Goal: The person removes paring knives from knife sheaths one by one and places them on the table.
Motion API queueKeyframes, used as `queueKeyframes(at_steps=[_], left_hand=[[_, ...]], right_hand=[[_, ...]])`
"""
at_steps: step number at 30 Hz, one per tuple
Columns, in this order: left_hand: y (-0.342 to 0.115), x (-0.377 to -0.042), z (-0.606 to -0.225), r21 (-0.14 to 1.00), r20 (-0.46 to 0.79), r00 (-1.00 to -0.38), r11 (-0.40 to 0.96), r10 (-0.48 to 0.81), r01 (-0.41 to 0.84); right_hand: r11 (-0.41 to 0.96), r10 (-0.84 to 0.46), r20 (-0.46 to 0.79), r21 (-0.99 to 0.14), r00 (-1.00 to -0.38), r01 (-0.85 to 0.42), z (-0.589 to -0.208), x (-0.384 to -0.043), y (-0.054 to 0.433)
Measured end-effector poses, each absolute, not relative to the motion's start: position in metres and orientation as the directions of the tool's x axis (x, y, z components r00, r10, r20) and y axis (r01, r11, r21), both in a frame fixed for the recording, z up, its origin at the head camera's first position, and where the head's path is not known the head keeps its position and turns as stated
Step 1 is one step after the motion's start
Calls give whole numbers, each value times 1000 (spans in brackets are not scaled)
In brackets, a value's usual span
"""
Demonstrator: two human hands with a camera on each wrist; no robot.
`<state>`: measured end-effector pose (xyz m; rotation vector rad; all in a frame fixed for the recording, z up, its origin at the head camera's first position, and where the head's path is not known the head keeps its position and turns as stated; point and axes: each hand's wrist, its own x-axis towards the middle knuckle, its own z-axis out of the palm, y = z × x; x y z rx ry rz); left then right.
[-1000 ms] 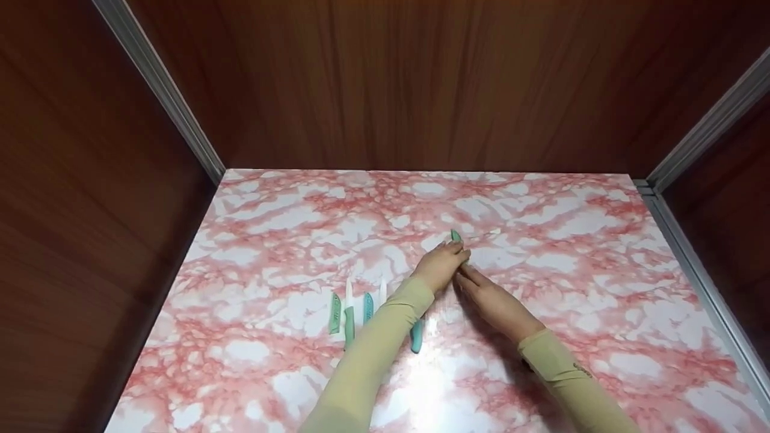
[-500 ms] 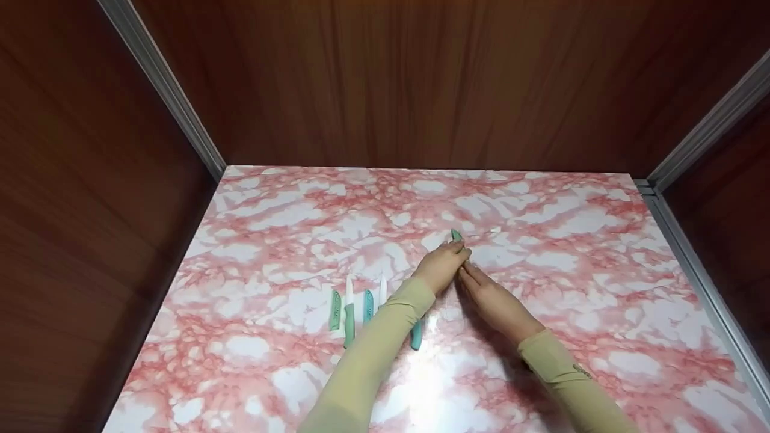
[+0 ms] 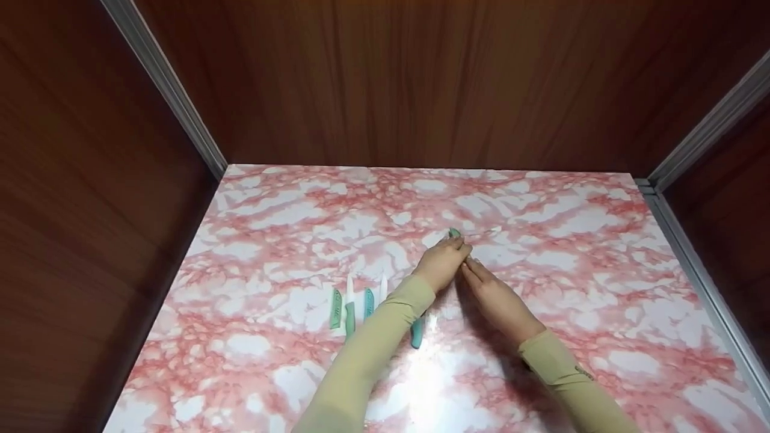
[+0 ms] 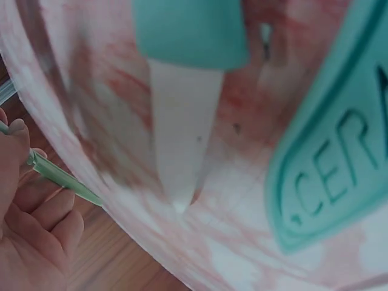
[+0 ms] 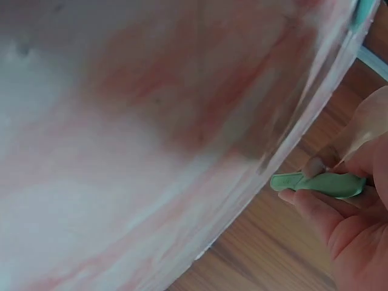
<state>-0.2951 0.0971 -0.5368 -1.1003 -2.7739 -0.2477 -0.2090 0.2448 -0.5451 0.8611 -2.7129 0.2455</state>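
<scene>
Both hands meet over the table around a slim green knife and sheath. My left hand [image 3: 444, 263] curls round the green sheath [image 4: 63, 179], whose tip sticks out beyond the fingers in the head view. My right hand [image 3: 496, 304] is just to its right, and in the right wrist view it pinches the green knife handle [image 5: 333, 185]. Any blade between the two is hidden by the fingers. Left of the hands lie another green sheath [image 3: 335, 308], a green-handled knife [image 3: 350, 316] with a white blade, and a teal sheath [image 3: 369, 302] with raised lettering.
A white-bladed knife [image 3: 384, 285] lies partly under the left forearm; the left wrist view shows a teal handle [image 4: 191, 30]. Another teal handle [image 3: 416, 334] shows beside the sleeve. The marbled red-and-white table [image 3: 571, 252] meets brown wooden panels [image 3: 391, 84] at the back and sides.
The hands stay together at nearly the same spot. A little less of the green tip shows beyond the left fingers. The items on the table sit slightly higher in view.
</scene>
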Motion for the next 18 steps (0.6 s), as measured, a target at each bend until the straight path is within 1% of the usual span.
queueKeyframes(at_steps=[4, 13, 18], left_hand=[[96, -291, -532, 62, 193, -722, 726, 664, 685], [90, -280, -518, 31, 159, -736, 742, 658, 670], [85, -273, -512, 27, 180, -738, 747, 650, 664]], right_hand=[[807, -538, 336, -60, -773, -587, -538, -205, 244], [808, -553, 363, 13, -750, -590, -525, -191, 242], [808, -548, 377, 9, -747, -589, -520, -183, 240]])
